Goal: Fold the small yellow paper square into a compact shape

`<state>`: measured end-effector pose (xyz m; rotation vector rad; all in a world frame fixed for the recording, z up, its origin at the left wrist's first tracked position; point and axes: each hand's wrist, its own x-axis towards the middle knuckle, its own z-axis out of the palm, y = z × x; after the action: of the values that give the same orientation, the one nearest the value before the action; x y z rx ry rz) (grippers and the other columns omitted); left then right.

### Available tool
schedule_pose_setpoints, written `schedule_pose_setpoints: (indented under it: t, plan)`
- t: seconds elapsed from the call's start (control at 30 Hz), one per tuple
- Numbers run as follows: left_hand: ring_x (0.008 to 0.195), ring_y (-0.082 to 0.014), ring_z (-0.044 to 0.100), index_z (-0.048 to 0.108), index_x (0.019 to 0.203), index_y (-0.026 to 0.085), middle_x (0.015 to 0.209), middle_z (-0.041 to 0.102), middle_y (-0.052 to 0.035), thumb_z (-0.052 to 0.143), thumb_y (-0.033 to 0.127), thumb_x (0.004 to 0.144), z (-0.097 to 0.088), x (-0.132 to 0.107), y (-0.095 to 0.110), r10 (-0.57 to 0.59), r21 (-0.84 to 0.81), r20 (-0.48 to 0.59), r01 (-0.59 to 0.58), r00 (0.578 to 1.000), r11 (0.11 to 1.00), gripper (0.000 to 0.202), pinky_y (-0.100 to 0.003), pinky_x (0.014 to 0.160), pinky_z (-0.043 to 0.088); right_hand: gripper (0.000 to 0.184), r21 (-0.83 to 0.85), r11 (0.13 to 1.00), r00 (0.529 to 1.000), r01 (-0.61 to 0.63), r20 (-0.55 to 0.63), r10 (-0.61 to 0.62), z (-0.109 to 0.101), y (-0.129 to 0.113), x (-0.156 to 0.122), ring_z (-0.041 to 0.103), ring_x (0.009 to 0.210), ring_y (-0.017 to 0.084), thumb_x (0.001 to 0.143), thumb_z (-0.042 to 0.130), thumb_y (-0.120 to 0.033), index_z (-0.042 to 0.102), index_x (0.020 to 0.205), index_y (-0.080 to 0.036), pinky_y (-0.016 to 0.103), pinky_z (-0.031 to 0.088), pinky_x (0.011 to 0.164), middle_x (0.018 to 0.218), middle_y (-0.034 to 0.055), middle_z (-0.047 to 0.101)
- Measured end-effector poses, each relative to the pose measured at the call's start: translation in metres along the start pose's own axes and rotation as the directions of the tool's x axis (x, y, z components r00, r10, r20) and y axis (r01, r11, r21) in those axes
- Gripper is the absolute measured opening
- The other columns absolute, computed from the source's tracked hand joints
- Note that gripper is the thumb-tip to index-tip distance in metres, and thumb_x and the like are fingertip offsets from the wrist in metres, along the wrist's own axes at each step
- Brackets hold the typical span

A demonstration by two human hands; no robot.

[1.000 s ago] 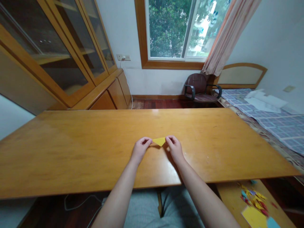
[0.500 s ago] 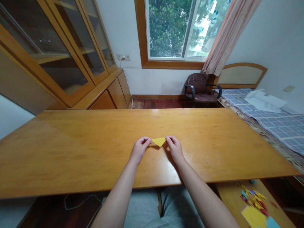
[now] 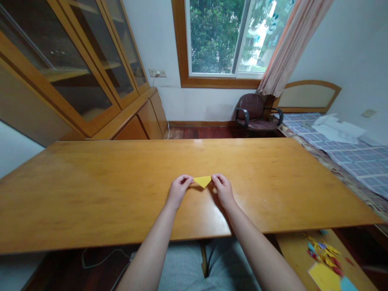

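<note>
A small yellow paper triangle [image 3: 203,181] is stretched between my hands, its long edge away from me and its point towards me. My left hand [image 3: 179,188] pinches the left corner between thumb and fingers. The right corner is pinched the same way by my right hand [image 3: 222,188]. Both hands are just over the wooden table [image 3: 121,194], near its front middle, and a shadow falls below the paper. The fingertips cover the two corners.
Lower right, a wooden surface [image 3: 291,250] holds a pile of small coloured folded pieces [image 3: 325,252] and a yellow paper sheet [image 3: 324,277]. A glass-fronted cabinet [image 3: 121,97] stands left. Beyond the table are a chair [image 3: 253,111] and a bed [image 3: 348,149].
</note>
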<state>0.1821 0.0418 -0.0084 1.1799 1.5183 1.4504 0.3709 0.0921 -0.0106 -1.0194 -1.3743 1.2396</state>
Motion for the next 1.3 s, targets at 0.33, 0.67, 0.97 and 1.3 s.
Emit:
schedule_pose_setpoints:
  t: [0.33,0.67,0.97,1.3]
  plan:
    - [0.095,-0.0213,0.064,0.069,0.096,0.017,0.098,0.070,-0.0074,0.065,0.040,0.080,0.0033,-0.0001,0.0016,0.046,0.003,-0.024,-0.046,0.999,0.999,0.028,-0.031,0.085,0.051,0.033,0.033,0.999,1.000,-0.018,-0.014,0.019,-0.0002,-0.0027,0.0003,0.051,0.065,0.016,0.086,0.058,-0.049,0.060,0.070,-0.020,0.026,0.040,0.063,0.065,-0.0008,0.055]
    - [0.087,-0.0179,0.063,0.068,0.104,0.015,0.096,0.067,-0.0074,0.068,0.027,0.076,0.0044,-0.0026,0.0032,0.084,-0.027,0.073,-0.082,0.994,0.996,0.031,-0.029,0.079,0.051,0.031,0.056,0.998,1.000,-0.028,-0.005,0.029,0.0003,-0.0027,0.0011,0.051,0.065,0.015,0.086,0.059,-0.046,0.060,0.071,-0.019,0.026,0.040,0.063,0.065,-0.0012,0.055]
    - [0.077,-0.0162,0.062,0.070,0.110,0.019,0.089,0.068,-0.0040,0.070,0.027,0.078,0.0078,-0.0041,0.0028,0.105,0.121,0.181,-0.128,0.978,0.984,0.033,-0.027,0.073,0.051,0.032,0.073,0.997,0.999,-0.032,0.010,0.031,0.0007,0.0019,0.0014,0.053,0.063,0.014,0.086,0.059,-0.047,0.062,0.071,-0.019,0.025,0.041,0.063,0.063,-0.0015,0.057]
    - [0.077,-0.0172,0.063,0.071,0.111,0.018,0.089,0.071,-0.0056,0.073,0.029,0.076,0.0074,-0.0049,-0.0001,0.056,0.122,0.204,-0.082,0.977,0.989,0.036,-0.026,0.071,0.050,0.034,0.083,0.994,0.997,-0.076,0.040,0.072,0.0019,-0.0056,-0.0003,0.051,0.056,0.013,0.087,0.058,-0.050,0.060,0.072,-0.019,0.024,0.041,0.056,0.059,-0.0019,0.056]
